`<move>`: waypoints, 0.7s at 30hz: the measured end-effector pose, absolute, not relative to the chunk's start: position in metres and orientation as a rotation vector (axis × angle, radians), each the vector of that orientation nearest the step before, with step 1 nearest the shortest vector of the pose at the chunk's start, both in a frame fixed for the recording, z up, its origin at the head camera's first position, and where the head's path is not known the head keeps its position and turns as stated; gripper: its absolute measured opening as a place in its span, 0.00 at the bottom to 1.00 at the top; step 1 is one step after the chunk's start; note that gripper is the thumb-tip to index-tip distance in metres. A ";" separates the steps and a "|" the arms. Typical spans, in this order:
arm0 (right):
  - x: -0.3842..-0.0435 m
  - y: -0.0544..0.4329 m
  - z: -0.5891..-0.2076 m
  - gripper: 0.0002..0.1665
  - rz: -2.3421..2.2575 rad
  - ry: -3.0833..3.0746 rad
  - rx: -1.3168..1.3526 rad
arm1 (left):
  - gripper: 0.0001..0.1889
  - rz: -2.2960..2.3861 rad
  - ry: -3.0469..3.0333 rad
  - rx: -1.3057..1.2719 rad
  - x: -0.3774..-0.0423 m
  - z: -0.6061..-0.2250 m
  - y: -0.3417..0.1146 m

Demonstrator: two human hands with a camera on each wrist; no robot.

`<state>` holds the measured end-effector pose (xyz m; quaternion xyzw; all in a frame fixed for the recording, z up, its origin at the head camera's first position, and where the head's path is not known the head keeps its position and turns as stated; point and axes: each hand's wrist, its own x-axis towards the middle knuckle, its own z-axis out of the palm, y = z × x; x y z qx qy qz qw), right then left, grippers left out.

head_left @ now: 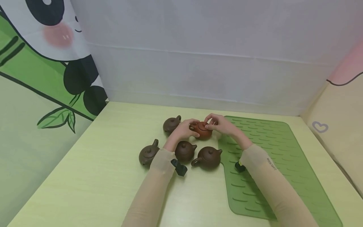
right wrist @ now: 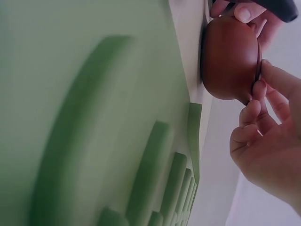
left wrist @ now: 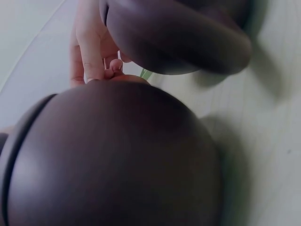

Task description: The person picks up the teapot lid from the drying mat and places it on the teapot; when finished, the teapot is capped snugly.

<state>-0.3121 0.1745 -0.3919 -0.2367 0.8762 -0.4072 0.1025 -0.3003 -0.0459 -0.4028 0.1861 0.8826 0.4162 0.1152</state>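
A reddish-brown clay teapot stands on the table between both hands, its lid on. My left hand grips it at the handle side, thumb low along the body. From the spout side, my right hand holds it with curled fingers, the fingertips at the lid's edge and by the spout. The right wrist view shows the teapot's body from the side, with left fingers beyond it. A dark brown teapot sits just in front of my left wrist; another dark teapot is behind it, partly hidden.
Two more dark teapots stand nearer me, one teapot at the centre and one teapot left of my sleeve. A green ridged mat covers the right of the table. White cloth hangs behind.
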 end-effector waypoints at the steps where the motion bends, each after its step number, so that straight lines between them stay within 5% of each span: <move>1: -0.313 0.175 -0.393 0.12 -1.201 2.589 -0.695 | 0.32 1.218 2.587 0.547 -0.300 -0.403 -0.046; 21: -0.314 0.175 -0.396 0.11 -1.164 2.627 -0.725 | 0.31 1.225 2.560 0.542 -0.302 -0.404 -0.042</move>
